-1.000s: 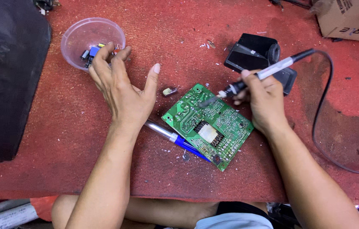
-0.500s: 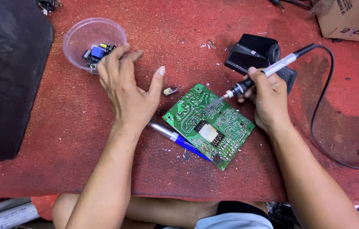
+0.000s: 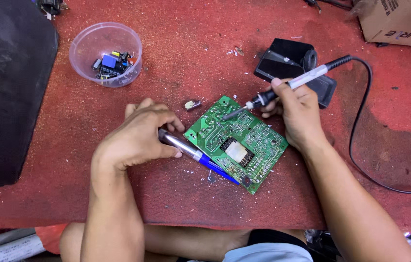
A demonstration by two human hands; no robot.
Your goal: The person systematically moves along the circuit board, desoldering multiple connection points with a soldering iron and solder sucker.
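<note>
A green circuit board (image 3: 237, 143) lies flat on the red mat (image 3: 191, 73), turned at a slant, right in front of the person. It looks thin, stiff and light, with lots of tiny parts and one pale square part in the middle, so it could break or slide if pushed hard; the bare edges look like the safest place to hold it. The right hand (image 3: 298, 112) has its fingers curled tight around a soldering iron (image 3: 288, 87), and the pointy metal tip rests on the top corner of the board. The iron's tip is likely hot, so only the handle is good to hold. A black cord (image 3: 361, 136) runs from the iron across the mat. The left hand (image 3: 135, 138) has its fingers wrapped around a silver and blue tool (image 3: 198, 156), shaped like a fat pen, whose blue end slips under the board's lower edge. It looks smooth and could be a bit slippery. A tiny loose part (image 3: 192, 104) sits just beside the board. Farther off are a clear plastic bowl (image 3: 105, 54) with small parts inside, a black stand (image 3: 295, 68), a cardboard box (image 3: 399, 22) and a big black thing (image 3: 11, 87) on the left.
</note>
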